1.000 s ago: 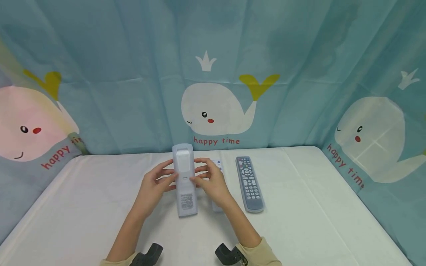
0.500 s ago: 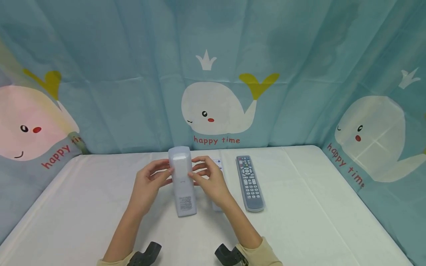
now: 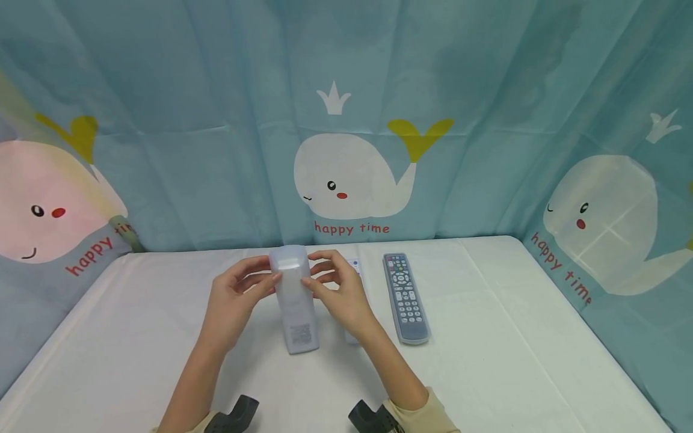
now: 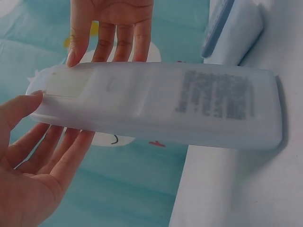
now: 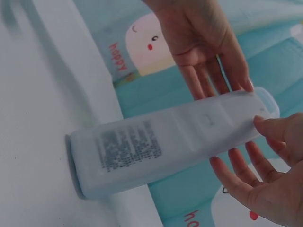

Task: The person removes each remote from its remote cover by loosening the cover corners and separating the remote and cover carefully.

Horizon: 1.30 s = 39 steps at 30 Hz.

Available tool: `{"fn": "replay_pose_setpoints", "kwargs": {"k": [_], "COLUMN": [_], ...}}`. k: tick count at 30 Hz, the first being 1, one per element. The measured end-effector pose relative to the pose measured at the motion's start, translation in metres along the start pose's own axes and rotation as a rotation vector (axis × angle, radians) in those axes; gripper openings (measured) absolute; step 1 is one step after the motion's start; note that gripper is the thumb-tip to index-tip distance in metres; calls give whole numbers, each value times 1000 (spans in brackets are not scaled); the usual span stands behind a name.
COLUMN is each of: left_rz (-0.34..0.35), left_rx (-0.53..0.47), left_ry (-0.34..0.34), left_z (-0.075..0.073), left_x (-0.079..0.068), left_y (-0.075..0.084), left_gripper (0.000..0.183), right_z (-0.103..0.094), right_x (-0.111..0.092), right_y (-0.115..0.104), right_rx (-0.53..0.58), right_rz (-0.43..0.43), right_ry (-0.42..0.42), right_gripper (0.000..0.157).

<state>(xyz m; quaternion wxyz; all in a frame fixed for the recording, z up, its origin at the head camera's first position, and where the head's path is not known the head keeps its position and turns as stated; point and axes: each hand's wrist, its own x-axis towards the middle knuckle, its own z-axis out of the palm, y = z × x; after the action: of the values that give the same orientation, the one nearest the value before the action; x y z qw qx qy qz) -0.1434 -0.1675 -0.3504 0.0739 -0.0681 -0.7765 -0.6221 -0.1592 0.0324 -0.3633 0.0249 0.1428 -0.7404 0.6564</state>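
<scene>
The left hand (image 3: 231, 300) pinches one edge of a sleeved remote control (image 3: 296, 304) near its top; the right hand (image 3: 343, 300) pinches the opposite edge. It leans between them, labelled back showing, lower end apparently on the table (image 3: 487, 361), probably so the two grips need only steady it. Behind the right hand lies a mostly hidden white remote (image 3: 354, 264); farther right, a grey remote control (image 3: 406, 300), buttons up.

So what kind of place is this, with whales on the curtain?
Perhaps a little recording corner, though I can't tell which building. A whale-print curtain hangs behind and beside a white-covered table, and there are black wrist gadgets.
</scene>
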Motion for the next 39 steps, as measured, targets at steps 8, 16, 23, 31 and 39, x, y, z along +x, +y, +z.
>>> {"fn": "replay_pose_setpoints", "kwargs": {"k": [8,16,23,31,39], "left_rz": [3,-13,16,47,136], "left_rx": [81,175,209,250,254], "left_ry": [20,61,65,36,25], "left_z": [-2,1,2,-1,-2], "left_x": [-4,-7,-8,-10,-10], "left_y": [9,17,19,21,22], "left_gripper": [40,41,40,41,43], "right_z": [2,3,3,1,0], "right_x": [-3,-6,-7,-9,-9], "right_y": [-10,-17,-19,-20,-20], "right_rx": [-19,-10,-19,-43,-86], "right_rz": [-18,-2,-48,-96,-153], "right_ry": [29,49,54,57,85], "right_gripper": [41,40,43,37,28]}}
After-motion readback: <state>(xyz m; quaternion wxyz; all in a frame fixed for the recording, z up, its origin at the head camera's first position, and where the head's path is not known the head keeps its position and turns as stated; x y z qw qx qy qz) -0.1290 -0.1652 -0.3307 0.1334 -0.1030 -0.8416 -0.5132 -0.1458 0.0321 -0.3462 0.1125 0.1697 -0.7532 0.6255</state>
